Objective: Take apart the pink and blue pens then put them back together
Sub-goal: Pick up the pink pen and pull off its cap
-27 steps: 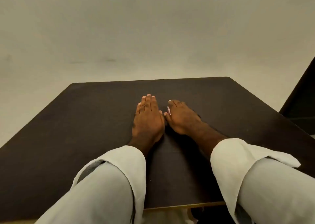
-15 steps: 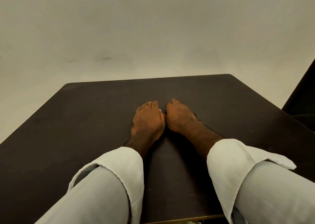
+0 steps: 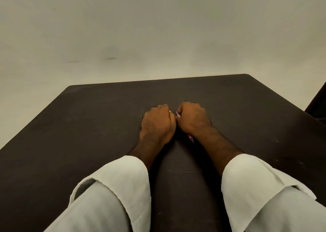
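Observation:
My two hands rest side by side on the dark brown table (image 3: 88, 125), both curled into fists. My right hand (image 3: 193, 119) is closed around the pink pen (image 3: 190, 137); one pink end pokes out below the wrist side and a pale tip shows at the thumb, between the hands. My left hand (image 3: 157, 124) is curled tight right beside it, its fingers hidden underneath; what it holds cannot be seen. No blue pen shows anywhere in view.
White sleeves (image 3: 123, 187) cover both forearms in the foreground. A pale floor lies beyond the table's far edge (image 3: 158, 80). A dark object (image 3: 317, 104) stands at the right, past the table's corner.
Both hands lay flat with fingers stretched out; they have curled into fists. The pink pen now shows in the right hand. The view has tilted down a little.

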